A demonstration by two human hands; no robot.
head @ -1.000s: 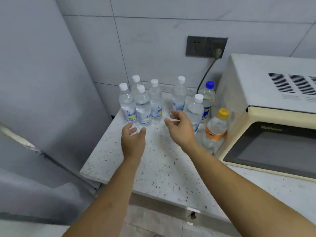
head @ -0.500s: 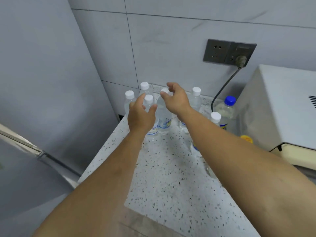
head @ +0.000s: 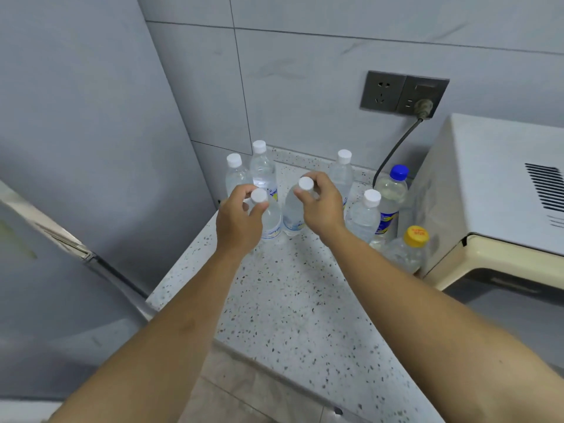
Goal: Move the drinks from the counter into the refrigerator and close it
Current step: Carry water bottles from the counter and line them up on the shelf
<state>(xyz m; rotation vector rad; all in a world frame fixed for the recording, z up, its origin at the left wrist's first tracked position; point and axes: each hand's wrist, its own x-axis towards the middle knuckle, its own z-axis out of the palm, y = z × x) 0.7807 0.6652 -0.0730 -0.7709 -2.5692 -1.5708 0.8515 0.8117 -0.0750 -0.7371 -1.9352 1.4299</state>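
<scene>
Several clear drink bottles stand on the speckled counter (head: 290, 300) by the tiled wall. My left hand (head: 239, 219) grips the neck of a white-capped bottle (head: 271, 222) at the front of the group. My right hand (head: 320, 206) grips the neck of the white-capped bottle (head: 291, 213) beside it. Behind them stand other white-capped bottles (head: 235, 175), (head: 262, 167), (head: 341, 170). To the right are a white-capped bottle (head: 364, 215), a blue-capped bottle (head: 390, 193) and a yellow-capped bottle (head: 407, 251). The grey refrigerator (head: 76, 148) fills the left side.
A cream microwave (head: 494, 190) sits at the right, close against the blue-capped and yellow-capped bottles. Its cord (head: 393, 151) runs up to a wall socket (head: 403, 93). The refrigerator door edge (head: 76, 248) juts out at the left of the counter.
Both hands have moved forward from above the counter to the bottle group and closed around the necks of two front bottles. The camera has leaned in closer.
</scene>
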